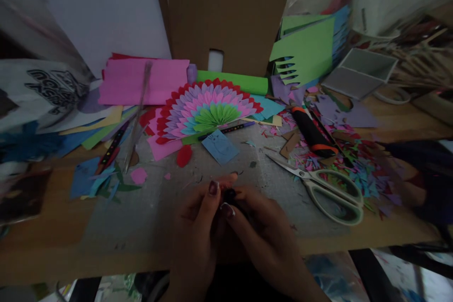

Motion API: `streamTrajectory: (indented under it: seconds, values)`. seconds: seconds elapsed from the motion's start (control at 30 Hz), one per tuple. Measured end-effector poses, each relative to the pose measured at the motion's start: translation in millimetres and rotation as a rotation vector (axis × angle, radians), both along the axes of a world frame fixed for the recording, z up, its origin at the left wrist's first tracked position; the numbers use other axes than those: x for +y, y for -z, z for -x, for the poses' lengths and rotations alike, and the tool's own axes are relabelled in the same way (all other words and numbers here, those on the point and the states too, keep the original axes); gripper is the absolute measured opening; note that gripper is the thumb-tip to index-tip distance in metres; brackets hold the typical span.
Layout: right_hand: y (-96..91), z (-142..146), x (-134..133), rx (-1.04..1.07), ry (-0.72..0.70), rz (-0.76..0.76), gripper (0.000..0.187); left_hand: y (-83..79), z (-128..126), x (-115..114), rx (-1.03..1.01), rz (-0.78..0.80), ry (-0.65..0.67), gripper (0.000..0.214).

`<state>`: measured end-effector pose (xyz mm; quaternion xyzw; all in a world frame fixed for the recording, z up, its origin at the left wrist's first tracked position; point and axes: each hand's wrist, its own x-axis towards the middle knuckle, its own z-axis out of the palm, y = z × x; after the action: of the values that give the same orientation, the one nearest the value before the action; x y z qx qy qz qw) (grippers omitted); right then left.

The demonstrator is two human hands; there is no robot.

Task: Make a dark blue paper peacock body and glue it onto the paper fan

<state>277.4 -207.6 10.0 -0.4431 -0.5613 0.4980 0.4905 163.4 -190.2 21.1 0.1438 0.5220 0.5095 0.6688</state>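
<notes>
Black piece [230,194] is the small thing between your 2 hands, on your side of the paper fan [209,109] and well apart from it, held over the tabletop [42,245]. The fingers of your right hand [265,229] seem to be pinching it between thumb and forefinger; those of your left hand [196,219] curl close beside it, but in this dim light I cannot tell whether they grip it too, nor what it is. Your step in hand looks like close fingertip work on this 1 part. Your next move probably calls for a light, steady pinch and small, careful turns. Scissors [307,177] lie nearer you than the fan and to its right; just on its near side lie a blue card [221,146] and a red oval [184,155].
</notes>
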Motion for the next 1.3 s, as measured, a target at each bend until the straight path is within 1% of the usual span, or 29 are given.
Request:
streamTrajectory:
  seconds: [0.1, 0.2, 0.27, 0.4, 0.47, 0.53, 0.7, 0.83, 0.9, 0.97, 1.07, 1.2, 1.3]
  values:
    - [1.2, 0.6, 0.4, 0.052, 0.016, 0.042, 0.012, -2.7, 0.7, -1.5, 0.059, -0.037, 0.001, 0.033]
    - [1.7, 1.5, 2.0, 0.094, 0.058, 0.078, 0.004, -3.5, 2.4, -3.7, 0.127, -0.11, 0.038, 0.02]
    - [0.7, 1.9, 3.6, 0.09, 0.095, 0.071, 0.006, -2.9, 3.8, -4.3, 0.154, -0.139, 0.043, 0.012]
    - [-2.5, 2.0, 6.7, 0.052, 0.12, 0.077, 0.014, -2.0, 6.9, -2.3, 0.205, -0.159, 0.062, 0.012]
    - [-2.6, 2.0, 7.4, 0.037, 0.12, 0.091, 0.014, -3.2, 7.4, -0.6, 0.224, -0.156, 0.089, 0.009]
    - [-1.2, 1.9, 7.3, 0.021, 0.111, 0.087, 0.013, -5.8, 6.8, 0.7, 0.248, -0.154, 0.088, 0.007]
    - [3.2, 0.2, 3.7, -0.064, 0.101, 0.033, 0.012, -9.5, 5.8, -0.2, 0.285, -0.162, 0.043, 0.009]
    - [0.1, -2.6, 0.8, -0.086, 0.056, 0.024, 0.009, -1.1, 13.8, -1.4, 0.284, -0.18, 0.095, 0.013]
    - [-2.1, -4.2, -0.3, -0.123, 0.024, 0.023, 0.012, 3.9, 19.1, -0.7, 0.273, -0.18, 0.121, 0.016]
    - [-3.3, -5.4, -1.0, -0.164, -0.003, 0.029, 0.014, 7.1, 22.8, 0.3, 0.274, -0.161, 0.114, 0.018]
    - [-1.8, -5.5, -1.1, -0.175, -0.004, 0.043, 0.009, 7.3, 23.8, 0.2, 0.246, -0.131, 0.114, 0.022]
    - [3.2, -5.4, -0.7, -0.171, -0.018, 0.033, 0.013, 6.9, 23.4, -2.2, 0.244, -0.152, 0.186, 0.023]
    - [5.8, -7.4, -1.2, -0.187, -0.039, 0.025, 0.025, 11.3, 28.0, -1.0, 0.275, -0.182, 0.206, 0.026]
